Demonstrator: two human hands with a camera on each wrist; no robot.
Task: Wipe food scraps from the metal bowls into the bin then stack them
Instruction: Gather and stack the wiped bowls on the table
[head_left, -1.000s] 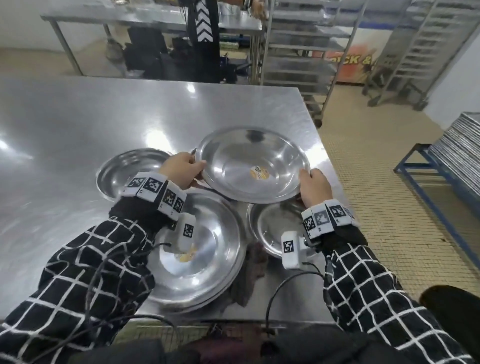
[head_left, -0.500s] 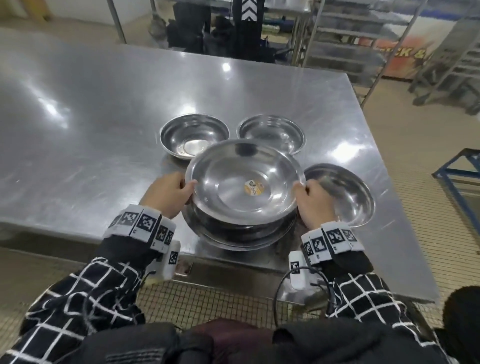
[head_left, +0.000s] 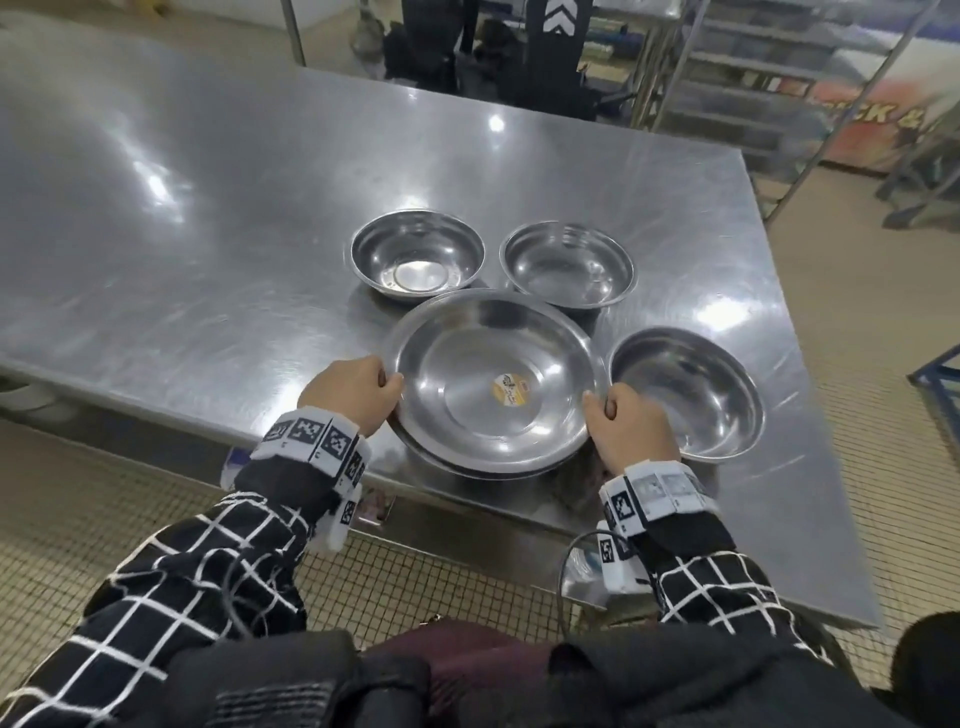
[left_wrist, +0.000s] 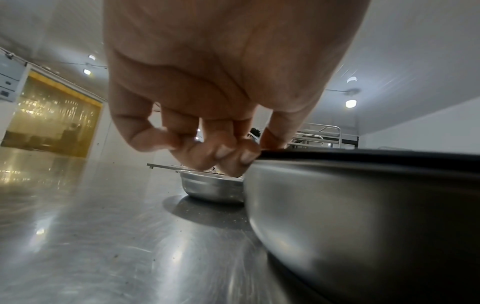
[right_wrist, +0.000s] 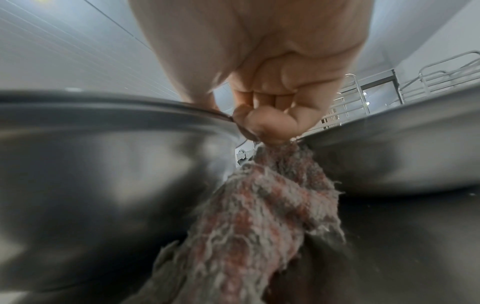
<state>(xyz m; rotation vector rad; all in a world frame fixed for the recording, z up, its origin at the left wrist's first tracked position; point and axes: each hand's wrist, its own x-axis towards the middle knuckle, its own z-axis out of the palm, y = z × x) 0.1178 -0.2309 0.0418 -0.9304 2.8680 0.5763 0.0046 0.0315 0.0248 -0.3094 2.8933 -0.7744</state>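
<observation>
A large metal bowl (head_left: 493, 379) with a yellow sticker in its bottom sits nested in a second large bowl (head_left: 488, 470) near the table's front edge. My left hand (head_left: 358, 395) grips its left rim, thumb on top and fingers curled under (left_wrist: 233, 158). My right hand (head_left: 623, 421) grips the right rim. In the right wrist view its fingers (right_wrist: 259, 125) also pinch a frayed red-grey cloth (right_wrist: 259, 205) that hangs down between the large bowl (right_wrist: 103, 164) and a smaller bowl (right_wrist: 389, 154). No food scraps show in the top bowl.
Three smaller metal bowls stand around the stack: back left (head_left: 418, 254), back middle (head_left: 569, 270) and right (head_left: 685, 395). The steel table (head_left: 208, 234) stretches far left. A person (head_left: 556, 47) and metal racks (head_left: 753, 78) are beyond the far edge; a blue frame (head_left: 935, 384) is at the right.
Both hands carried the stickered bowl from beside the other large bowl and lowered it into that bowl. It now sits deeper in the stack than half a second ago.
</observation>
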